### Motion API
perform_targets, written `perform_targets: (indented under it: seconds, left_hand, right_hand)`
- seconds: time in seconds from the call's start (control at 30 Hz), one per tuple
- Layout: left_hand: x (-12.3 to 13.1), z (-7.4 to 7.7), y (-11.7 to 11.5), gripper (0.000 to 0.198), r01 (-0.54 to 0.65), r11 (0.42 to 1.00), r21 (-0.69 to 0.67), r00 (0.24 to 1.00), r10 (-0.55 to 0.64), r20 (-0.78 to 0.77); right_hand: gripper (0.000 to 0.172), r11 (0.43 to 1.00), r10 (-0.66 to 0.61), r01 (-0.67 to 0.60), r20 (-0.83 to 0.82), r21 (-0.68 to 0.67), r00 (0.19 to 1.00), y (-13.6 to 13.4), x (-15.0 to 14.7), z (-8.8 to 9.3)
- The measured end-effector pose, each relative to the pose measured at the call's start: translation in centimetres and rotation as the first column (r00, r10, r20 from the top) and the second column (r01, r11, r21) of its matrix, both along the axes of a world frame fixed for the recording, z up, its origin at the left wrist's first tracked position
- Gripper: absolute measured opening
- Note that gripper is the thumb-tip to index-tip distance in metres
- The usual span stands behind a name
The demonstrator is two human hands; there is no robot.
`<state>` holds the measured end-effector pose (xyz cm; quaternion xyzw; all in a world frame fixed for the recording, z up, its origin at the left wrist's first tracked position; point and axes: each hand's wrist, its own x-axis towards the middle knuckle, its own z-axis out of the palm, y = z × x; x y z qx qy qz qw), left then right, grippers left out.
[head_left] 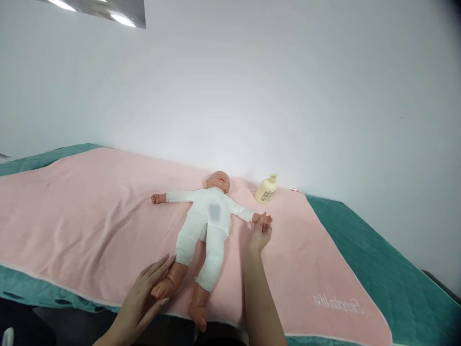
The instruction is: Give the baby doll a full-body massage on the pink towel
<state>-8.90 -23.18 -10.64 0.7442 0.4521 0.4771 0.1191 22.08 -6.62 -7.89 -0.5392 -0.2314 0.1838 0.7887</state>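
A baby doll (216,211) with a white cloth body lies on its back, arms spread, its legs toward me. My right hand (259,239) is closed on the doll's hand (265,218) at the right, fingers bent around it. At the doll's other side, my left hand (142,290) is open beside the foot (163,288) on the left. Its straight fingers reach to the lower leg by the white cuff, and its thumb lies apart below the foot. A pale yellow pump bottle (266,190) stands past the doll's outstretched arm.
Under the doll is a pink blanket (306,254) with white lettering near its right corner. A green quilted cover (382,259) shows beneath it along the edges. A white wall (230,96) rises behind. Something shiny (118,9) hangs at the upper left.
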Motion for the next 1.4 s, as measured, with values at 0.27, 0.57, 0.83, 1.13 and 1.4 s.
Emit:
perform_targets:
  seconds: [0.27,0.57,0.83,1.13,1.4]
  left_hand:
    - [-1.7,-1.4,0.9,0.069,0.084,0.981,0.174,0.938,-0.018,-0.346]
    - [-1.5,-1.9,0.5,0.067,0.043,0.98,0.196,0.916,0.039,-0.398]
    - [-1.3,-2.1,0.0,0.057,0.006,0.983,0.184,0.964,0.044,-0.263]
    - [-0.6,-0.4,0.1,0.059,0.016,0.985,0.17,0.994,0.002,-0.105]
    - [-0.2,1.3,1.5,0.058,0.044,0.986,0.161,0.997,-0.034,-0.064]
  right_hand:
    - [0.053,0.999,0.025,-0.028,-0.105,-0.026,0.994,1.0,2.1,-2.7]
    - [0.049,0.999,0.044,-0.039,-0.154,0.035,0.987,1.0,1.7,-2.2]
    - [0.048,0.998,0.045,-0.038,-0.167,0.042,0.985,0.8,1.5,-1.7]
    - [0.048,0.993,-0.039,0.024,0.127,0.116,0.991,-1.3,-1.5,1.7]
    - [0.039,0.967,0.138,-0.216,0.433,0.135,0.891,-2.5,-3.8,2.1]
